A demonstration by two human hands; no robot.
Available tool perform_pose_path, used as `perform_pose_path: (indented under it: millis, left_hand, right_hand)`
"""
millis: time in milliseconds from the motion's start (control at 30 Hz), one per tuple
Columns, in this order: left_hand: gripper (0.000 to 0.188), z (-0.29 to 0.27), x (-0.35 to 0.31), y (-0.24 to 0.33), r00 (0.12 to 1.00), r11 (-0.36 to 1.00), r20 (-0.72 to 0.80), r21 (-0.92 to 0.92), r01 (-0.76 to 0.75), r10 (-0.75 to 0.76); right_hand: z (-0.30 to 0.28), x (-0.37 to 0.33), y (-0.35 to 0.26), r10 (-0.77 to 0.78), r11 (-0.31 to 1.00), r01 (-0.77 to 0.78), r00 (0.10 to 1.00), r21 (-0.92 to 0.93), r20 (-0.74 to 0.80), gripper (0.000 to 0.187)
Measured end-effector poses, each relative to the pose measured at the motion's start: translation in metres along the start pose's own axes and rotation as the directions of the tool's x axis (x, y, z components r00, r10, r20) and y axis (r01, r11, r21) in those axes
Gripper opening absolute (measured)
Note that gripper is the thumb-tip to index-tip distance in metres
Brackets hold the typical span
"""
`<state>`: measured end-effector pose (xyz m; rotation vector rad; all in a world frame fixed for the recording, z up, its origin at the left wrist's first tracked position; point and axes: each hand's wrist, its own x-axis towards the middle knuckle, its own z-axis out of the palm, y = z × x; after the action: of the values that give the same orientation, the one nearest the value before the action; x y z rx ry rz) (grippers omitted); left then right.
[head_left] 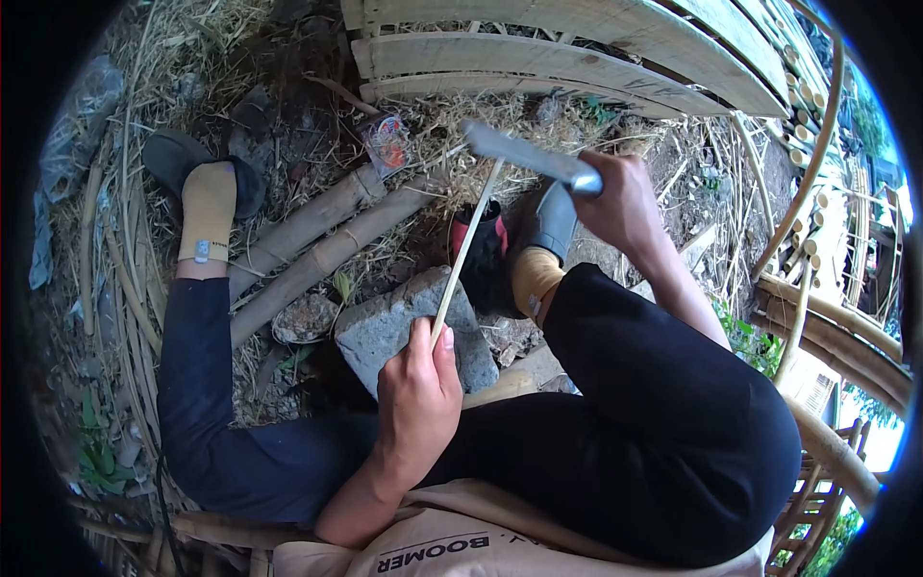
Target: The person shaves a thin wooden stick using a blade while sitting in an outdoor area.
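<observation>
My left hand (418,409) is closed around the near end of a thin, pale bamboo strip (465,258), which slants up and away from me above a grey stone block (389,332). In my right hand (623,207) is a broad-bladed knife (524,154), gripped by its handle, with the blade pointing left. The blade lies across the far end of the strip and seems to touch it. My right hand is beyond my raised right knee, above a grey shoe (553,219). A red and black object (484,236) stands beside that shoe; its kind is unclear.
Two thick bamboo poles (322,231) lie on straw-covered ground between my feet. A slatted wooden panel (548,62) stands at the far side. More cut bamboo (815,202) is stacked at the right. A clear plastic wrapper (387,146) rests by the pole ends.
</observation>
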<state>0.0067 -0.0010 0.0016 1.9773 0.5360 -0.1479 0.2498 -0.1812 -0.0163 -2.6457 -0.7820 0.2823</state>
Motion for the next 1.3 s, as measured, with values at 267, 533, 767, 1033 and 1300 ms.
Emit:
perform_pose_path:
  millis: [267, 533, 767, 1033, 1300]
  left_hand:
    - [0.022, 0.003, 0.016, -0.016, 0.998, 0.996, -0.056, -0.093, 0.000, -0.006]
    - [0.018, 0.005, 0.016, -0.008, 0.997, 0.996, -0.060, 0.078, 0.043, -0.038]
    - [0.019, 0.000, 0.012, -0.004, 0.998, 0.995, -0.040, 0.087, 0.047, -0.044]
    - [0.018, 0.006, 0.004, -0.007, 1.000, 1.000, 0.003, -0.008, 0.008, -0.008]
    - [0.019, -0.001, 0.019, -0.015, 0.997, 0.993, -0.002, -0.099, 0.071, -0.071]
  right_hand:
    - [0.018, -0.006, -0.031, -0.208, 0.969, 0.231, 0.953, -0.086, 0.220, 0.013]
    - [0.039, -0.002, -0.028, -0.192, 0.972, 0.218, 0.952, -0.089, 0.237, 0.016]
    - [0.048, 0.004, -0.013, -0.244, 0.965, 0.252, 0.964, -0.076, 0.106, 0.023]
    - [0.013, 0.019, 0.028, -0.064, 0.989, 0.056, 0.997, -0.137, -0.052, 0.017]
    - [0.036, -0.006, 0.002, -0.241, 0.966, 0.252, 0.959, -0.059, 0.146, 0.015]
